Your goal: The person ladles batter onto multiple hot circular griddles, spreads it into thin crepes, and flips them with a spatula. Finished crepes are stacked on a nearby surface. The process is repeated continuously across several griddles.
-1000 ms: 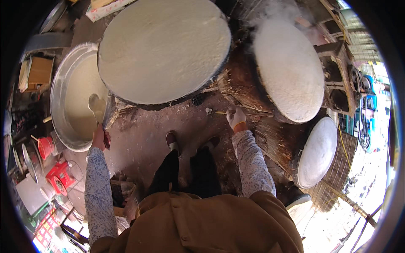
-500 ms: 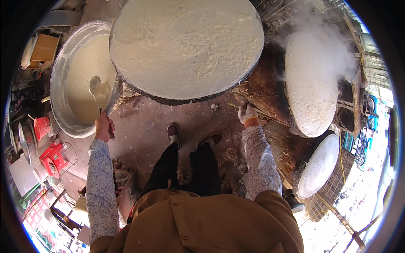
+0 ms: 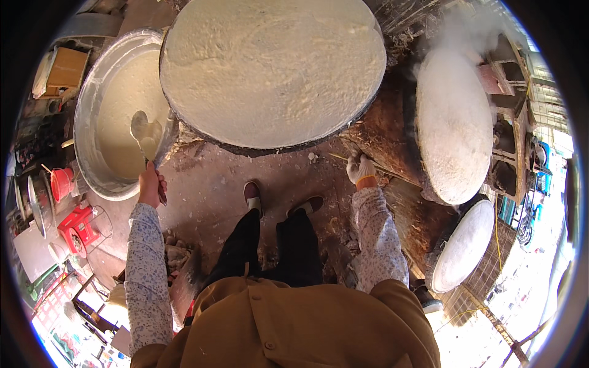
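My bare left hand (image 3: 150,186) is closed round the handle of a metal ladle (image 3: 140,126). The ladle's bowl hangs over a wide metal basin (image 3: 86,147) of pale batter (image 3: 116,104). In front of me lies a big round griddle (image 3: 276,146) covered by a cream-coloured batter layer (image 3: 270,73). My right hand (image 3: 361,168), in a white knit glove, is curled below the griddle's right side, beside a thin yellowish stick (image 3: 337,156). Whether its fingers hold anything is hidden.
On the right, a steaming round pan (image 3: 454,129) has a white, rough-topped layer. Nearer stands a smaller pale disc (image 3: 463,245). Hollow blocks (image 3: 504,138) line the far right. A red bucket (image 3: 61,184) and red stool (image 3: 78,230) stand at left.
Steam over the right pan has drifted upward and thinned, baring a pinkish block beside it. Both hands and the ladle stay nearly where they were.
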Demonstrator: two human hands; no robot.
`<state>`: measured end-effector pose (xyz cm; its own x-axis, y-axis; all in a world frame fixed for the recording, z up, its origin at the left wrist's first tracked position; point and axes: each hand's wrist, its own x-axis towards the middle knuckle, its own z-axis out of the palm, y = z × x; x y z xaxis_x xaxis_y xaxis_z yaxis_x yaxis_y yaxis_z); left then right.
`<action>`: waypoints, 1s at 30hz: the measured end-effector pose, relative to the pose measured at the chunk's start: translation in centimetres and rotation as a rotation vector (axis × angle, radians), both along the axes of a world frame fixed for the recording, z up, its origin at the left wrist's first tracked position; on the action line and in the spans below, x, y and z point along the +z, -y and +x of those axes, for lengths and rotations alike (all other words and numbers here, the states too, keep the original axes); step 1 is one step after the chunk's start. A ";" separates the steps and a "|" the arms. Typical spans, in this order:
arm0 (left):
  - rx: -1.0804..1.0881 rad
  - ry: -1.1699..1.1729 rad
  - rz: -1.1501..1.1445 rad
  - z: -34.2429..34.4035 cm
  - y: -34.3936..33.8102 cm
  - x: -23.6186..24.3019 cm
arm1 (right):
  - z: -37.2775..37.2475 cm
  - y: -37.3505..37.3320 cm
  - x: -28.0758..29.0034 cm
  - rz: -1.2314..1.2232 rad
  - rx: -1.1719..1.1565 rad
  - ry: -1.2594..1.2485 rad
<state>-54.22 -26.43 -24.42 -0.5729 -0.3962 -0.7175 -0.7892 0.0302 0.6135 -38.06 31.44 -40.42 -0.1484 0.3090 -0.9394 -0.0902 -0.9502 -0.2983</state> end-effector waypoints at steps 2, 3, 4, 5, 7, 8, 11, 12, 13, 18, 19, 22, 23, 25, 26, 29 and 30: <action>0.000 -0.011 -0.007 0.0 0.0 -0.1 | 0.1 -0.1 0.3 0.015 0.058 0.018; -0.002 -0.016 -0.011 0.1 0.1 -0.1 | 0.2 0.0 0.5 0.022 0.085 0.028; 0.001 -0.013 -0.017 0.1 0.2 -0.1 | 0.3 0.3 0.6 0.008 0.051 0.037; -0.004 -0.011 -0.019 -0.1 0.0 -0.2 | 0.6 0.1 -0.1 -0.002 0.008 0.045; -0.006 -0.017 -0.015 -0.5 -0.2 -0.3 | 1.5 0.4 -0.5 -0.017 -0.018 0.031; -0.004 -0.022 -0.012 -0.5 -0.1 -0.5 | 2.3 1.5 -0.5 -0.025 -0.004 0.012; 0.063 -0.022 -0.005 -0.2 0.3 -1.7 | 5.9 7.2 1.1 -0.010 0.167 -0.156; 0.108 -0.026 -0.005 0.1 0.8 -2.2 | 6.7 10.3 3.3 -0.002 0.212 -0.137; 0.137 -0.030 -0.012 0.4 0.9 -2.7 | 7.4 13.4 6.1 0.009 0.254 -0.116; 0.183 -0.033 0.138 0.8 -0.3 -1.6 | 11.9 24.1 17.5 0.390 1.097 -0.190; 0.187 -0.023 0.181 0.4 -0.2 -1.6 | 11.3 25.4 19.4 0.527 1.276 -0.189; 0.179 -0.073 0.287 1.1 0.7 0.7 | 6.0 27.6 26.6 1.741 1.489 -0.249; 0.165 -0.094 0.276 1.6 1.6 0.8 | 3.1 27.9 29.7 1.764 1.673 -0.173; 0.123 -0.092 0.259 1.3 3.1 1.4 | -1.9 28.1 31.6 1.974 1.712 -0.225; 0.110 -0.078 0.238 1.1 4.0 1.7 | -4.5 28.8 32.6 1.961 1.878 -0.117; 0.041 -0.046 0.204 1.1 7.7 1.5 | -11.5 31.9 34.1 2.023 2.103 -0.033; -0.021 -0.047 0.180 0.8 8.4 1.7 | -13.4 32.7 33.9 2.132 2.126 -0.036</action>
<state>-53.44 -34.86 -22.76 -0.6144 -0.2512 -0.7480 -0.7598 -0.0672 0.6467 -51.46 -1.27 -6.53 -0.9611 -0.2513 -0.1149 -0.2265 0.9546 -0.1934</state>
